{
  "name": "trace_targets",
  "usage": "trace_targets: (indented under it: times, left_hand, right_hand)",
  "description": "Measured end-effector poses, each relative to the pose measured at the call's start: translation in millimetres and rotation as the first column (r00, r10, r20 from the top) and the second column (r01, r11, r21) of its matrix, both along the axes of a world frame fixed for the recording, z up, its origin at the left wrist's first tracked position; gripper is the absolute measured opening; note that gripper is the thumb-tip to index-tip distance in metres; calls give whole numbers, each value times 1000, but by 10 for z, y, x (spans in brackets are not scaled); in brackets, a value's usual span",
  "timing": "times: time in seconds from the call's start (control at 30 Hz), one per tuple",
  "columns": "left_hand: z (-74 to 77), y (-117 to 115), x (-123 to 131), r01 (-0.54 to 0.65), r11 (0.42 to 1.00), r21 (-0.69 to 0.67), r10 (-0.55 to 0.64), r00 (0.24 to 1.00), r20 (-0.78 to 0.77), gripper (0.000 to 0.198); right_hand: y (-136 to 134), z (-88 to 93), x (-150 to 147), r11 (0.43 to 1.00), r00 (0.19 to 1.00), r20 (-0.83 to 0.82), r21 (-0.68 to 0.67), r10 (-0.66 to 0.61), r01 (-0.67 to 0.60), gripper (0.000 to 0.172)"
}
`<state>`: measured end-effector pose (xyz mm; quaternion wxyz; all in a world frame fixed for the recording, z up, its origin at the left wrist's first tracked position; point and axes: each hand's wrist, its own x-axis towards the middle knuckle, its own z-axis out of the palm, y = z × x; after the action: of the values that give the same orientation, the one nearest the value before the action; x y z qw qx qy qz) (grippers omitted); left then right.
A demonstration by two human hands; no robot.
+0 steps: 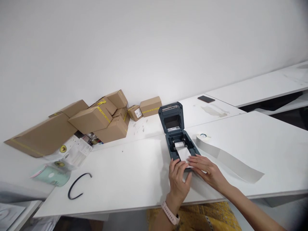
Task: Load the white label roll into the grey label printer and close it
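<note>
A dark blue-grey label printer (169,149) stands on the white table with its lid (171,118) raised. Inside sits a roll of white label paper (179,145), its loose strip drawn forward over the printer's front. My left hand (178,179), with a pink watch band at the wrist, has its fingers curled over the front left corner and the strip's edge. From the right, my right hand (208,170) grips the strip's other edge, fingers on top. The undersides of both grips are hidden. Right of the printer, another label roll (203,137) lies with a long strip (231,160) unrolled.
Cardboard boxes (91,118) are piled at the back left against the wall, with two smaller boxes (150,106) beside them. Plastic-wrapped packets (72,154), a mint-green pouch (51,175) and a black curved band (75,186) lie at left. A phone (206,99) rests at the back right.
</note>
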<state>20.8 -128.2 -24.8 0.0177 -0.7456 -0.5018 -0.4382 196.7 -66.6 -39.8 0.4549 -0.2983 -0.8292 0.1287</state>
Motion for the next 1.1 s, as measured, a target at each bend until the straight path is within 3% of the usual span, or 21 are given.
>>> trace_targets:
  times: [0.1, 0.2, 0.33, 0.47, 0.63, 0.77, 0.83, 0.93, 1.1]
  left_hand:
    - [-53, 74, 46, -48, 994, 99, 46, 999, 23, 17]
    - [-87, 116, 56, -63, 988, 141, 58, 998, 34, 17]
    - [-117, 103, 48, -68, 990, 127, 65, 998, 27, 21]
    - [-130, 93, 48, -73, 989, 127, 73, 997, 6, 19]
    - [-117, 90, 55, -73, 987, 140, 75, 997, -8, 18]
    - [-86, 79, 63, -67, 988, 142, 72, 997, -27, 21]
    - [-73, 68, 78, -80, 981, 175, 90, 995, -50, 22]
    - [-73, 46, 113, -150, 957, 250, 171, 983, -68, 21]
    - [-128, 16, 158, -241, 924, 298, 270, 961, -62, 17]
  right_hand:
    - [-73, -18, -16, 1000, 1000, -15, 7, -21, 21, 25]
    - [-147, 36, 2, 999, 1000, -10, -39, -7, 6, 21]
    - [-31, 357, 98, 979, 992, -124, -206, -25, -1, 20]
    - [608, 948, 90, 959, 942, -238, -216, -235, 185, 34]
    - [1655, 1561, -259, 958, 956, -148, -181, -251, 224, 57]
    - [2018, 1762, -475, 975, 984, -112, -190, -139, 116, 50]
    - [1977, 1789, -467, 978, 983, -138, -181, -124, 98, 46]
    - [1659, 1741, -341, 984, 977, -192, -164, -98, 66, 37]
    - [788, 1339, -67, 996, 983, -185, -87, 18, -35, 24]
